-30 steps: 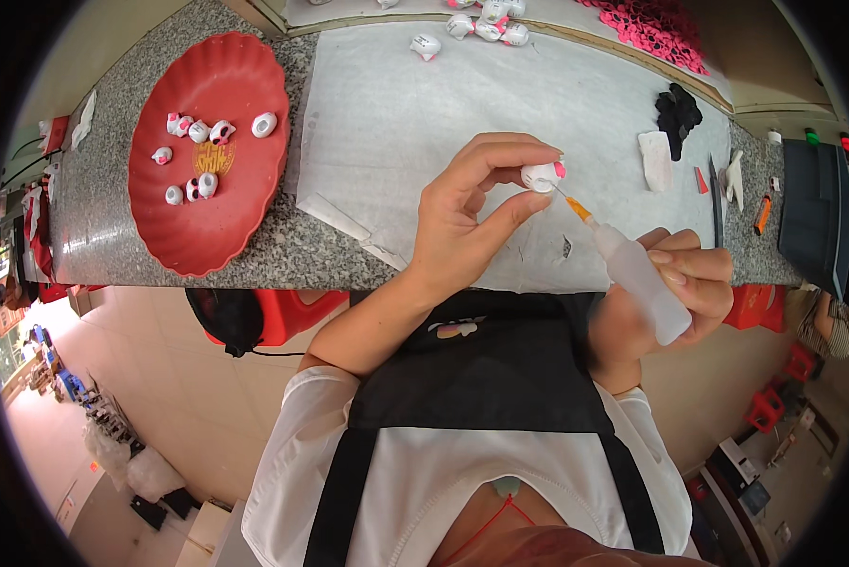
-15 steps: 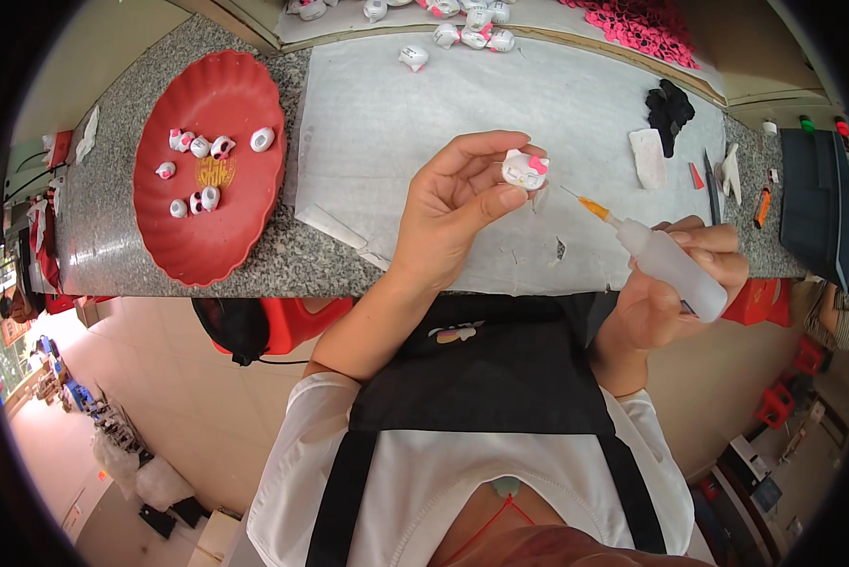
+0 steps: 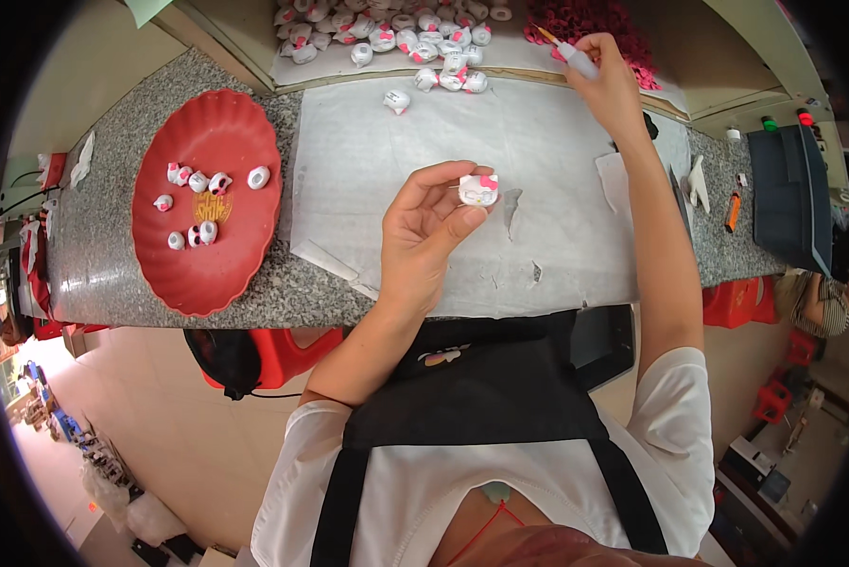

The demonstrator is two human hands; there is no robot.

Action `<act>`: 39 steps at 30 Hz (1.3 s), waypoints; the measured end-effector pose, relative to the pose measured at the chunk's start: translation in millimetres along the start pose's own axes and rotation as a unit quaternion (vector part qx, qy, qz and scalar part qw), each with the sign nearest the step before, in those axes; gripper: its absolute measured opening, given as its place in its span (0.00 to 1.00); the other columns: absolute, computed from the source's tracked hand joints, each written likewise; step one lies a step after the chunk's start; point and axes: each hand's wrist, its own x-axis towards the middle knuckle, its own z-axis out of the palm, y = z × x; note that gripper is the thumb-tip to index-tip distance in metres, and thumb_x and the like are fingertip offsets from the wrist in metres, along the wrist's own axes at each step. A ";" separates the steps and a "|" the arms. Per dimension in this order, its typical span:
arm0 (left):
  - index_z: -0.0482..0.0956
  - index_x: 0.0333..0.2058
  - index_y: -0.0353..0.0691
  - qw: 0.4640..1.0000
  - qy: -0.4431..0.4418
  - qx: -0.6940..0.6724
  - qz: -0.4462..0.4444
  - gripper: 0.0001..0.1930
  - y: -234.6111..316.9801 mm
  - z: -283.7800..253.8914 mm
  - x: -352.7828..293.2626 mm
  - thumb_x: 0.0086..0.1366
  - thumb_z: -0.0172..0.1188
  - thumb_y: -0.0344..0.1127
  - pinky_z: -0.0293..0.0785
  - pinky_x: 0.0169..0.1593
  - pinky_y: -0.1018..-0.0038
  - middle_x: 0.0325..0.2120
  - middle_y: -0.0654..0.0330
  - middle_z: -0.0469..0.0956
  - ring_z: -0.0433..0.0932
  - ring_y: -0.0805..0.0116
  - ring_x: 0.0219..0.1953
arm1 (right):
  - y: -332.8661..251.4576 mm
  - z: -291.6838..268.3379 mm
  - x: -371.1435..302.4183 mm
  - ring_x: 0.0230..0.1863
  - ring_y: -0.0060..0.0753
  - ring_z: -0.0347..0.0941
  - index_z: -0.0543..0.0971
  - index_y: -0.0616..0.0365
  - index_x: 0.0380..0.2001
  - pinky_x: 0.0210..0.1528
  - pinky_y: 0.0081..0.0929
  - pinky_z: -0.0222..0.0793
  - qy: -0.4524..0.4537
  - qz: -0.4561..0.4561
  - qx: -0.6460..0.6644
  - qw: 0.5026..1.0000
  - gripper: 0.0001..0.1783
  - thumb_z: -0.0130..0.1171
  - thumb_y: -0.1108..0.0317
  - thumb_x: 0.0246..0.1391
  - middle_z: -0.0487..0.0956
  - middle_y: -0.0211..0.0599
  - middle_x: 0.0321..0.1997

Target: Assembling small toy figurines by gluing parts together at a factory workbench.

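Observation:
My left hand (image 3: 423, 231) pinches a small white cat-head figurine (image 3: 478, 193) with a pink bow, held above the white paper (image 3: 349, 180). Its face side is turned up. At the far right, my right hand (image 3: 609, 83) grips a translucent squeeze bottle (image 3: 582, 65) with a thin orange-based tip pointing left. The bottle is over the edge of a heap of small pink pieces (image 3: 634, 59) on the back shelf. Whether those fingers also touch a pink piece cannot be made out. One loose white figurine (image 3: 397, 102) lies on the paper's far part.
At left stands a red scalloped tray (image 3: 202, 288) with several white and pink figurines. Many more white figurines (image 3: 382, 40) crowd the shelf behind its wooden lip. On the right lie a white glove-like cloth (image 3: 698, 183), an orange cutter (image 3: 733, 213) and a dark bin (image 3: 793, 203).
My right hand, still holding the bottle, has swung from beside the figurine up to the pink pieces. The view has tilted toward the shelf; my left hand keeps its figurine.

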 end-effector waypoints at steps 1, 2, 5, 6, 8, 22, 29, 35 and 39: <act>0.64 0.39 0.34 1.000 0.005 0.004 0.004 0.17 0.5 -1.2 -0.4 0.48 0.53 0.20 0.65 0.43 0.78 0.37 0.55 0.68 0.67 0.71 0.40 | -0.8 5.9 9.6 0.32 0.35 0.68 0.68 0.60 0.34 0.31 0.27 0.65 0.027 -0.043 -0.108 0.993 0.17 0.54 0.67 0.38 0.70 0.40 0.30; 0.64 0.40 0.34 1.000 0.004 0.010 0.008 0.17 0.1 -1.7 -0.4 0.48 0.53 0.22 0.65 0.43 0.75 0.38 0.54 0.67 0.68 0.69 0.39 | -1.6 10.7 14.4 0.32 0.38 0.68 0.69 0.60 0.32 0.32 0.29 0.64 0.056 -0.085 -0.213 0.972 0.16 0.55 0.65 0.38 0.71 0.41 0.29; 0.64 0.40 0.35 1.000 0.002 0.012 0.014 0.18 -0.1 -1.9 0.0 0.48 0.53 0.23 0.66 0.43 0.73 0.38 0.53 0.67 0.69 0.67 0.38 | -4.8 12.9 19.4 0.32 0.43 0.67 0.72 0.60 0.29 0.34 0.32 0.63 0.055 -0.060 -0.265 0.961 0.14 0.55 0.63 0.36 0.71 0.43 0.29; 0.64 0.40 0.36 1.000 -0.005 0.002 0.014 0.17 0.4 -2.4 -0.1 0.48 0.53 0.23 0.66 0.43 0.73 0.38 0.53 0.67 0.69 0.67 0.38 | -4.0 13.8 20.4 0.33 0.43 0.67 0.72 0.59 0.29 0.34 0.33 0.63 0.050 -0.054 -0.287 0.955 0.14 0.55 0.64 0.37 0.71 0.43 0.29; 0.64 0.39 0.35 1.000 -0.009 -0.005 0.015 0.17 1.3 -2.2 -0.6 0.48 0.53 0.22 0.65 0.43 0.75 0.38 0.54 0.67 0.68 0.69 0.39 | -1.1 15.3 19.7 0.33 0.44 0.67 0.71 0.59 0.30 0.33 0.33 0.63 0.053 -0.078 -0.276 0.957 0.14 0.54 0.64 0.37 0.70 0.44 0.30; 0.64 0.38 0.34 0.997 -0.017 0.051 0.057 0.17 -1.3 0.8 -4.1 0.47 0.53 0.22 0.67 0.42 0.72 0.38 0.50 0.67 0.69 0.67 0.38 | -76.1 -22.7 -70.2 0.22 0.16 0.64 0.70 0.63 0.26 0.25 0.14 0.58 0.009 0.076 0.278 0.957 0.06 0.51 0.75 0.39 0.69 0.28 0.20; 0.65 0.37 0.32 0.988 -0.113 0.095 0.050 0.17 -10.0 6.7 -0.5 0.46 0.54 0.20 0.60 0.49 0.71 0.37 0.50 0.68 0.66 0.63 0.44 | -87.9 4.4 -125.3 0.26 0.21 0.65 0.69 0.62 0.24 0.31 0.16 0.60 -0.068 0.170 0.525 0.831 0.06 0.49 0.80 0.37 0.69 0.33 0.27; 0.65 0.37 0.31 0.987 -0.103 0.121 0.034 0.17 -10.9 9.7 -1.6 0.46 0.54 0.20 0.60 0.49 0.71 0.37 0.50 0.68 0.66 0.63 0.44 | -95.6 20.2 -130.6 0.24 0.20 0.67 0.69 0.65 0.26 0.25 0.15 0.63 0.026 0.168 0.467 0.868 0.07 0.52 0.79 0.38 0.72 0.32 0.23; 0.64 0.38 0.33 0.998 -0.062 0.002 -0.031 0.17 -7.4 6.6 -1.9 0.46 0.54 0.20 0.61 0.48 0.71 0.37 0.49 0.69 0.67 0.61 0.43 | -92.9 22.1 -133.8 0.21 0.21 0.67 0.70 0.65 0.23 0.24 0.16 0.62 0.006 0.199 0.551 0.810 0.06 0.55 0.79 0.37 0.71 0.33 0.21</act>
